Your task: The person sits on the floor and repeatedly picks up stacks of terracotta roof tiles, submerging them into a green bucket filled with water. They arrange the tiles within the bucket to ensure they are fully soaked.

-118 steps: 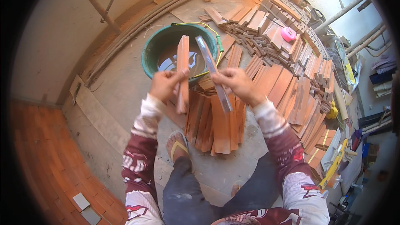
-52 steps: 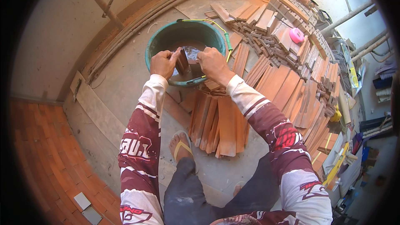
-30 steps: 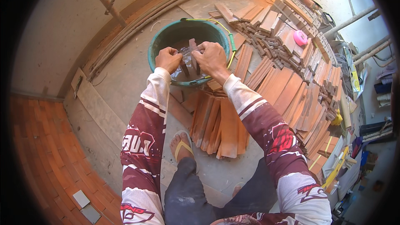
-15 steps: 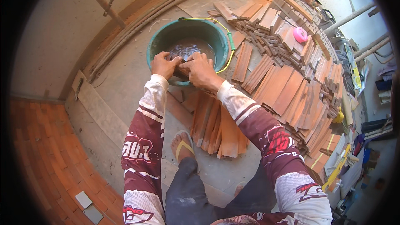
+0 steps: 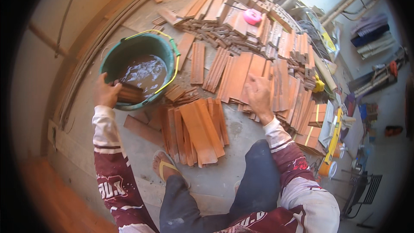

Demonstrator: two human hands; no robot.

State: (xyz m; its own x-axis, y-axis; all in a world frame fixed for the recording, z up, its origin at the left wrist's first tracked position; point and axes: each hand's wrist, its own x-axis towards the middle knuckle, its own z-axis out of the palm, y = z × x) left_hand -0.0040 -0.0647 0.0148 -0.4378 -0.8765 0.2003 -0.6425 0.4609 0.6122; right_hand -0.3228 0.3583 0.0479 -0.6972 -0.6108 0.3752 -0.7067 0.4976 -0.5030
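At the far left, the left hand (image 5: 107,90) holds a wet tile (image 5: 129,93) just inside the near-left rim of a bucket, its grip narrow, thumb on top. The tile looks dark brown, glossy and ribbed; whether it is one piece or several is hard to tell. Its long axis runs roughly left to right, the free end pointing right, dipping slightly. The round bucket (image 5: 117,58) is green, with a thin yellow-green handle resting along its right rim, and holds rippled, muddy brown water (image 5: 146,75). Right of that, beyond a foot (image 5: 166,166) in a yellow-strapped sandal, a fanned bundle (image 5: 196,131) of long, flat, dry orange clay tiles lies on the dusty grey floor (image 5: 235,155). Farther right, the right hand (image 5: 258,97) is over a broad stack (image 5: 237,75) of similar tiles, its grip fairly wide, fingers loosely bent; contact cannot be told.
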